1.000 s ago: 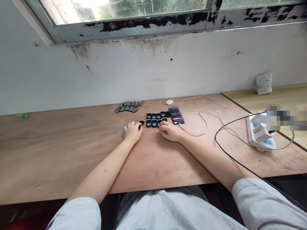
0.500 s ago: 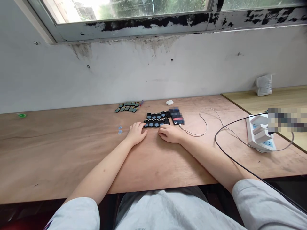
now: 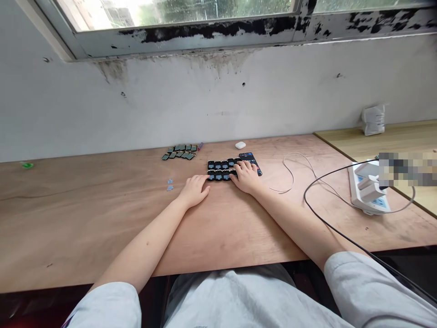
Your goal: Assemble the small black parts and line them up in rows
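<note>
So the little black cases (image 3: 218, 176) sit in two rows right between the hands, blue patches facing up on most of them. Left hand (image 3: 194, 190) has its fingertips against the left end of the nearer row, thumb sticking out loose, nothing pinched. Right hand (image 3: 246, 176) is spread over the right end of both rows, fingers apart; can't tell how hard it's pressing. Hands are well apart from each other.

Looks to me like the lining-up step, squaring the rows from both ends. I'd say the next move calls for light, even pressure so nothing buckles out of line.

Just past the right fingers there's a phone (image 3: 254, 163), partly covered. Two blue bits (image 3: 170, 187) lie left of the left hand, and a bunch of greenish squares (image 3: 185, 155) sits beyond it.
</note>
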